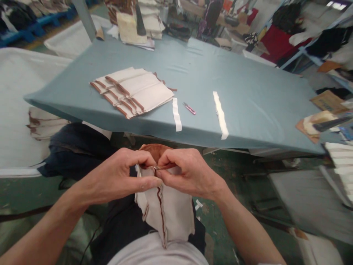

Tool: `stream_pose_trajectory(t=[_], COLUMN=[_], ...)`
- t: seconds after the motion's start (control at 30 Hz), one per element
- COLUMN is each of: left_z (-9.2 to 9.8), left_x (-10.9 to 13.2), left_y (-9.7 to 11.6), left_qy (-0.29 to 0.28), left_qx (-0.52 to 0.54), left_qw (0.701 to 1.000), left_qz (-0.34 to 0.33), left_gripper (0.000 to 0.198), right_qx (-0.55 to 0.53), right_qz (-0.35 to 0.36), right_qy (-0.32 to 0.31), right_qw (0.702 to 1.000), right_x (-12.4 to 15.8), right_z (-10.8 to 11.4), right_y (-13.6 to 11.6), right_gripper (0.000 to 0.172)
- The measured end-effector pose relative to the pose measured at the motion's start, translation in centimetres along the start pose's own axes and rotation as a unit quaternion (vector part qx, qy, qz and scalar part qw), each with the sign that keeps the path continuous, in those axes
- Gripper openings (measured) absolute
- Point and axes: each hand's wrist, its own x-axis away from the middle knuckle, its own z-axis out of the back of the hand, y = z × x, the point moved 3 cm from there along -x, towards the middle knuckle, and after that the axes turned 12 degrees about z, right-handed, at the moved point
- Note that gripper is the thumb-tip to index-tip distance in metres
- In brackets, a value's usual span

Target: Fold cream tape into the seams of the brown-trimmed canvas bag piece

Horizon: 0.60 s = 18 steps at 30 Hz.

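A cream fabric piece [176, 206] with a brown-edged seam down its middle hangs in front of my body, over my lap. My left hand [129, 173] pinches its top edge, with the thumb lying along the front. Close beside it, my right hand [184, 171] pinches the same edge, and the fingertips of both hands meet at the seam. Behind the hands shows a brown rounded surface [157, 150]. Whether anything small sits between the fingertips is hidden.
On the blue-grey covered table [248, 103] lie stacked cream fabric pieces [149, 88] with brown edging, a small pair of thread snips [189, 108], a white strip [177, 115] and a longer pale strip [220, 115]. A white bin [16, 110] stands left, near a dark cloth bundle [74, 154].
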Motion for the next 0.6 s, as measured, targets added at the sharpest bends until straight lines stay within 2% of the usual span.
stream_pose_trajectory(t=[0.1,0.2,0.33,0.43,0.5,0.6], left_z=[0.0,0.0,-0.1,-0.2,-0.2,-0.1], left_x=[-0.3,-0.3,0.2,0.5,0.5,0.3], left_y=[-0.6,-0.9,-0.8,-0.6,-0.5,-0.4], left_qy=[-0.012,-0.02,-0.019,0.005,0.01,-0.001], left_qx=[0.043,0.052,0.032,-0.004,-0.015,0.005], left_qw=[0.999,0.998,0.998,0.998,0.998,0.999], left_qz=[-0.01,-0.031,-0.055,-0.059,-0.058,-0.046], left_gripper=[0.03,0.029,0.029,0.031,0.031,0.033], right_qx=[-0.018,-0.029,-0.086,-0.137,-0.131,-0.052], right_qz=[0.005,-0.006,-0.063,-0.094,-0.09,-0.064], right_qy=[0.0,0.007,0.01,-0.006,-0.016,-0.022], right_qw=[1.0,1.0,0.994,0.986,0.987,0.996], right_x=[0.0,0.2,0.5,0.5,0.3,-0.3], right_z=[0.0,0.0,-0.6,-1.1,-1.0,-0.4], right_y=[-0.4,-0.4,0.5,1.3,1.6,1.1], right_gripper=[0.011,0.01,0.016,0.024,0.026,0.018])
